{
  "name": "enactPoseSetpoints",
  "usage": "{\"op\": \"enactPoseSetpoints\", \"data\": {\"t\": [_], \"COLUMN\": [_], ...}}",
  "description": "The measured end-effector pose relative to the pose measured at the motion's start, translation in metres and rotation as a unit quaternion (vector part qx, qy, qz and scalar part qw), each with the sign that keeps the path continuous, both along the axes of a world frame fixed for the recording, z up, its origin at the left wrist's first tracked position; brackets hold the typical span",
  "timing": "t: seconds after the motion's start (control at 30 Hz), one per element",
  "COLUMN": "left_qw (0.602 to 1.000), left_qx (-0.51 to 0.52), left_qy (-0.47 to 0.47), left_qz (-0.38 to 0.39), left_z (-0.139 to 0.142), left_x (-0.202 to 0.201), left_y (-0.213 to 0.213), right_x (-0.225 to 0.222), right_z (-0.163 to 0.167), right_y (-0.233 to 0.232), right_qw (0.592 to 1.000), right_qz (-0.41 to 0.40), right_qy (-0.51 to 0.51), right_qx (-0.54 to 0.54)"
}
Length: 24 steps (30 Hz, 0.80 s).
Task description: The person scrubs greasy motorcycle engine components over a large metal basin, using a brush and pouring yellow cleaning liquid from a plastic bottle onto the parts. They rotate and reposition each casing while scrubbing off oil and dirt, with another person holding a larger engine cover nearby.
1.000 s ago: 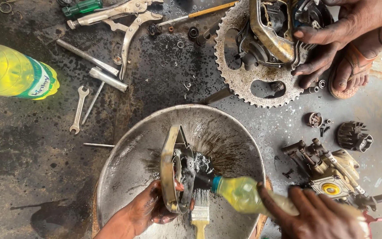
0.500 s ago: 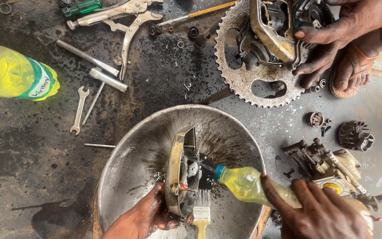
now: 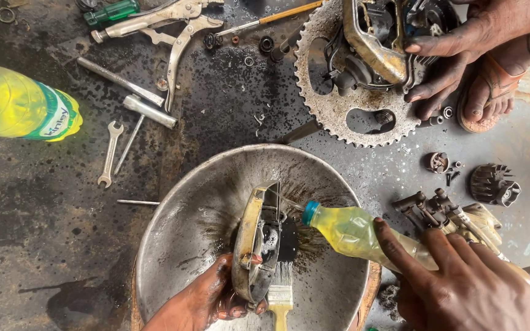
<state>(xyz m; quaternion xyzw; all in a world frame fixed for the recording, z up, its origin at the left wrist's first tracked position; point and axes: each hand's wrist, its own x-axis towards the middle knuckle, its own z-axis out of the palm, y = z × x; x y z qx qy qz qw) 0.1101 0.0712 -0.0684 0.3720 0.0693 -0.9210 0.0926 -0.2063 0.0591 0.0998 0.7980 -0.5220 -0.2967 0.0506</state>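
Metal casing (image 3: pixel 256 242) stands on edge inside the steel bowl (image 3: pixel 185 214), so runoff collects there. Left hand (image 3: pixel 207 300) is wrapped round its lower rim, holding it upright. Right hand (image 3: pixel 467 285) is closed on a small bottle (image 3: pixel 363 233) of yellow liquid, tipped with its blue neck at the casing. Paintbrush (image 3: pixel 281 293) lies just beside. Another person's hand (image 3: pixel 455 52) rests on the sprocket (image 3: pixel 338 79), well apart.

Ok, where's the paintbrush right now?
The paintbrush sits at the bottom of the head view inside the metal basin, just right of the left hand and touching the engine part it holds.
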Motion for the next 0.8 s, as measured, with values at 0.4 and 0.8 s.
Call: {"op": "enactPoseSetpoints", "data": {"t": [0.4, 0.8], "left_qw": [0.981, 0.979], "left_qx": [-0.067, -0.080], "left_qy": [-0.143, -0.171], "left_qz": [-0.111, -0.075], "left_z": [-0.043, -0.105], "left_x": [0.015, 0.019], "left_y": [0.012, 0.030], "right_x": [-0.029, -0.047], "right_z": [-0.040, -0.044], "right_y": [0.064, 0.064], "right_qw": [0.989, 0.996], "right_qz": [0.147, 0.089], "right_qy": [-0.014, -0.025], "right_qx": [0.017, 0.013]}}
